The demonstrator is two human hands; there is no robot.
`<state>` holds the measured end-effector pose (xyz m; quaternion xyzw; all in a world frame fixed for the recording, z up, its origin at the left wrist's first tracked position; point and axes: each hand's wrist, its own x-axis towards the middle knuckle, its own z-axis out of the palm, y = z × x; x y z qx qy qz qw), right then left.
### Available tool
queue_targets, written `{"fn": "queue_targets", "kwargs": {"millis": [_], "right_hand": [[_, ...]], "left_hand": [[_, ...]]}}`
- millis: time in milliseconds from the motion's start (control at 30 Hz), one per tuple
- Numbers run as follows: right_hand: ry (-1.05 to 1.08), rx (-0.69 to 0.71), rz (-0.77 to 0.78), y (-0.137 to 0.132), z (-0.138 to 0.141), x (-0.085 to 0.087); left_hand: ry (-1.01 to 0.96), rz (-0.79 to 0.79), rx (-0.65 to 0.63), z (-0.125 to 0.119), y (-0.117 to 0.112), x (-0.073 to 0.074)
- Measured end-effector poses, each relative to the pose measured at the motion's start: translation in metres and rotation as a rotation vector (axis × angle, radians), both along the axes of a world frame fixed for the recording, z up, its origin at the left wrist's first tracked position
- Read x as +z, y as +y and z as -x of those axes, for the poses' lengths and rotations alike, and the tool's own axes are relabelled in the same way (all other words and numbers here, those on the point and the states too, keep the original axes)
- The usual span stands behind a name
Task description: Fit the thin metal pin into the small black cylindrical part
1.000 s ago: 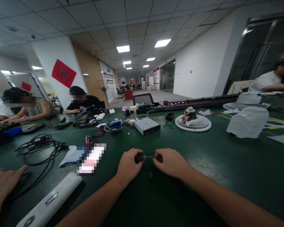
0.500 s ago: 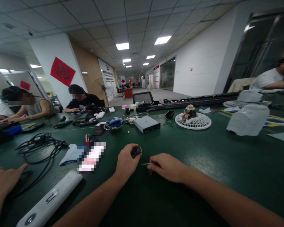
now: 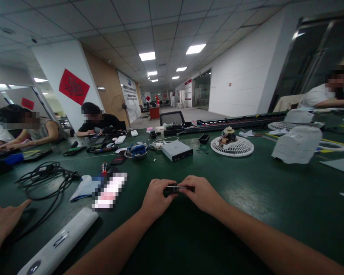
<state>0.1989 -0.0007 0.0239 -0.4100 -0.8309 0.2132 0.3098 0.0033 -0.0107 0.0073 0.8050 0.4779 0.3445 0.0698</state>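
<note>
Left hand (image 3: 157, 198) has fingers closed on a small black cylinder (image 3: 170, 190), right hand (image 3: 202, 194) has fingers pinching a thin metal rod (image 3: 180, 187), both above the middle of the green tabletop (image 3: 275, 214).

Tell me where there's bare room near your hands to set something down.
Bare green workbench lies beyond the right hand, bordered by the white fan grille and white fan housing. A strip runs between the left hand and the grey metal box. It's crowded leftward, around the black cable and white plastic bar.
</note>
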Motion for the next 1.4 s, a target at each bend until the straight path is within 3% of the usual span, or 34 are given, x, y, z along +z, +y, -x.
{"fn": "queue_targets", "kwargs": {"millis": [233, 533, 700, 833, 933, 1167, 1300, 1400], "right_hand": [[0.033, 0.019, -0.021, 0.0, 0.0, -0.001], [0.119, 0.025, 0.114, 0.003, -0.003, 0.0], [0.162, 0.066, 0.05, 0.005, -0.002, -0.003], [0.144, 0.028, 0.04, 0.003, -0.003, -0.002], [0.167, -0.008, 0.123, 0.003, -0.002, -0.003], [0.39, 0.043, 0.499, 0.012, 0.007, -0.018], [0.363, -0.001, 0.491, 0.011, 0.006, -0.02], [0.259, -0.095, 0.329, 0.009, 0.0, -0.014]], "left_hand": [[0.016, -0.026, -0.139, -0.001, -0.004, 0.004], [-0.026, -0.103, -0.092, 0.0, -0.003, 0.0], [-0.052, -0.128, -0.097, 0.001, -0.003, -0.002], [-0.025, -0.125, -0.19, 0.001, -0.004, 0.0], [-0.021, -0.129, -0.248, 0.001, -0.003, 0.002], [-0.031, -0.148, -0.29, 0.002, -0.002, 0.002], [-0.057, -0.114, -0.221, 0.0, -0.003, 0.001], [-0.083, -0.062, -0.102, -0.002, -0.002, -0.001]]}}
